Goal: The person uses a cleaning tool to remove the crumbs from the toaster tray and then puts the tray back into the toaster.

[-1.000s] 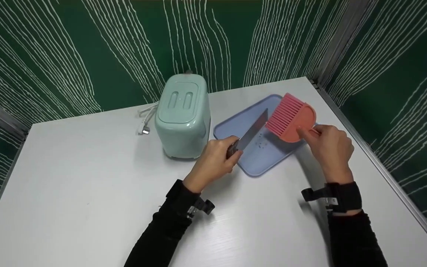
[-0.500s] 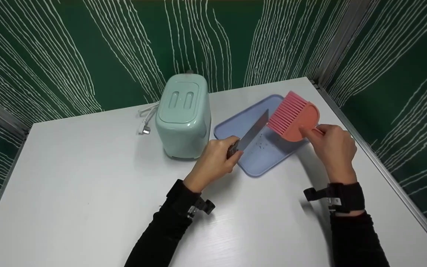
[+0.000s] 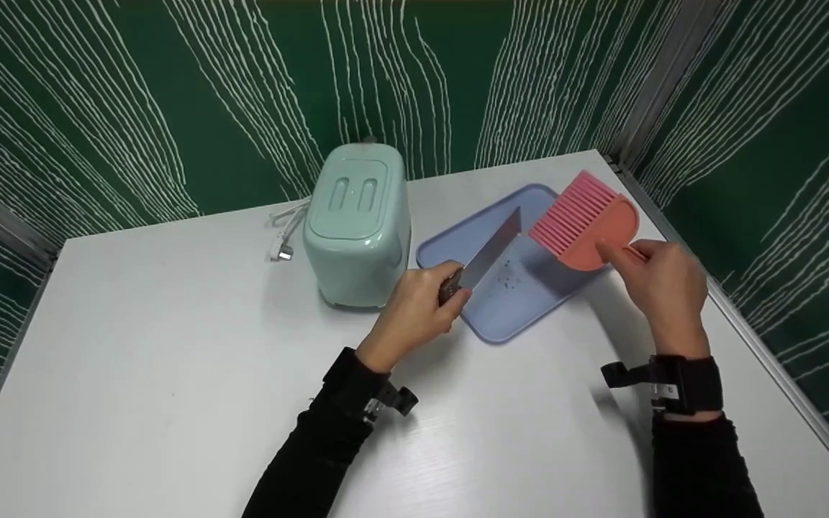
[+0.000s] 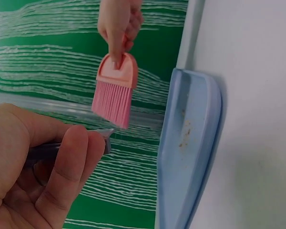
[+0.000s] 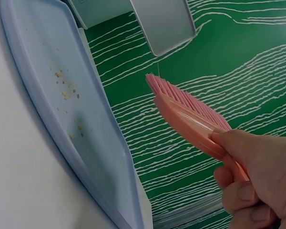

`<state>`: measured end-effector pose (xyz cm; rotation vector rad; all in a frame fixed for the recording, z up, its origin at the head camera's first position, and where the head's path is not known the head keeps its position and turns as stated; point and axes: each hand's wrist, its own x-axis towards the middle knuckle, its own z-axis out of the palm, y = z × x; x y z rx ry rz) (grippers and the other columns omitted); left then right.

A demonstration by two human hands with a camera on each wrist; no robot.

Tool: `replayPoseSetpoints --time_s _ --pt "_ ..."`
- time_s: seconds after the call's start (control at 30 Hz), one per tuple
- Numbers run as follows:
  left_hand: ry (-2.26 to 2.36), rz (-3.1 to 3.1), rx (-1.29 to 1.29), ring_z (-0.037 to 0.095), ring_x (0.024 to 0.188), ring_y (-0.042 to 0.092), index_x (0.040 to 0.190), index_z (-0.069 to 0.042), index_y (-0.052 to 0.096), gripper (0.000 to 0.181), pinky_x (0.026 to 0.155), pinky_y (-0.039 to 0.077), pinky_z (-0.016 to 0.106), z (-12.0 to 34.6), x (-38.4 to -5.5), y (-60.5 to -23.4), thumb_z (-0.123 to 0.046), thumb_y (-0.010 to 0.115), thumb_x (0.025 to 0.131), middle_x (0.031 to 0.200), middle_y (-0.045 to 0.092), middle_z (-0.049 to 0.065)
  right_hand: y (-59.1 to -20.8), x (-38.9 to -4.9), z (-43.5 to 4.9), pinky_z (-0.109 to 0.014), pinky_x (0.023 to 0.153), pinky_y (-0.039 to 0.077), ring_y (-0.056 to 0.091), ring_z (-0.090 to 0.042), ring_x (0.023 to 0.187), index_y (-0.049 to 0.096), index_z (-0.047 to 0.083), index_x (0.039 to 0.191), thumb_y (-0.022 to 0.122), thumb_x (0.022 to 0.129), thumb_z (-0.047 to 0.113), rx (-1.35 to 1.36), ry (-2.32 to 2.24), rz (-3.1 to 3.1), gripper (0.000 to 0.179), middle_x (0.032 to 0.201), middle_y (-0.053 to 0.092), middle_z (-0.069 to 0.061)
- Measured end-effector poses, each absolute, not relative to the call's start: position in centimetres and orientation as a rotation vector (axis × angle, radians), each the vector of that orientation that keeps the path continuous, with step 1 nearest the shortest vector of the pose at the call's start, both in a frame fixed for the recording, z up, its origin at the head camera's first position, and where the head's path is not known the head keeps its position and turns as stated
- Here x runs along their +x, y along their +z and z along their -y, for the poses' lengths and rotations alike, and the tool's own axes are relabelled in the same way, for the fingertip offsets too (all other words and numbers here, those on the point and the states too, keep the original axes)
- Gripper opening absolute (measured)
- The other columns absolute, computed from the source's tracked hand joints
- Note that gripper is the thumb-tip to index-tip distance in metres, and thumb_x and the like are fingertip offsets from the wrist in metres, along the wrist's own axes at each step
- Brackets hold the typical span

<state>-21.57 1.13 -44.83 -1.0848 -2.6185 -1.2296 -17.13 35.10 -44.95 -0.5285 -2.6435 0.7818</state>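
Observation:
My left hand grips the dark end of a toaster crumb tray, a thin grey metal plate with a raised rim. It is tilted above a light blue tray, and from the head view it looks narrow, nearly edge-on. With thumb and curled fingers, my right hand holds a small brush by its coral handle. The brush's pink bristles point toward the crumb tray, a small gap apart. Several brown crumbs lie scattered in the blue tray below.
A mint-green toaster stands left of the blue tray, close to it. Its white cord and plug lie at its left side. Green walls with white wavy lines border the white table behind and on the right.
My right hand has moved to the right with the brush, away from the crumb tray. The left hand and the crumb tray stay nearly where they were.

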Motion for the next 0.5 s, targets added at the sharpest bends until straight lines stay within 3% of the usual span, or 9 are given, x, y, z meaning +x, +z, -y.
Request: replayPoseSetpoints --time_s 0.2,0.33,0.5 --pt "-1.277 2.625 -1.068 0.009 0.051 0.069 0.098 -0.005 0.066 0.008 0.044 0.048 0.016 -1.0 -21.7 -44.9 -0.011 0.070 0.102 0.069 0.069 0.006 -44.4 -16.9 -36.0 -0.036 0.050 0.028 0.043 -0.019 0.061 0.067 0.012 0.071 0.064 0.093 0.077 -0.649 0.910 2.671 0.069 0.056 0.043 0.005" --pt "-1.323 2.622 -1.065 0.007 0.050 0.067 0.102 -0.005 0.068 0.006 0.043 0.048 0.018 -1.0 -21.8 -45.0 -0.011 0.070 0.102 0.068 0.069 0.005 -44.4 -16.7 -36.8 -0.036 0.049 0.028 0.043 -0.019 0.060 0.065 0.012 0.068 0.064 0.091 0.079 -0.719 0.920 2.623 0.071 0.055 0.044 0.004" --pt "-1.326 2.621 -1.061 0.005 0.050 0.067 0.099 -0.006 0.067 0.008 0.044 0.048 0.018 -1.0 -21.8 -45.0 -0.012 0.070 0.102 0.068 0.069 0.004 -44.6 -16.5 -37.6 -0.036 0.048 0.028 0.044 -0.018 0.060 0.071 0.013 0.074 0.063 0.091 0.080 -0.808 0.968 2.545 0.070 0.054 0.049 0.010"
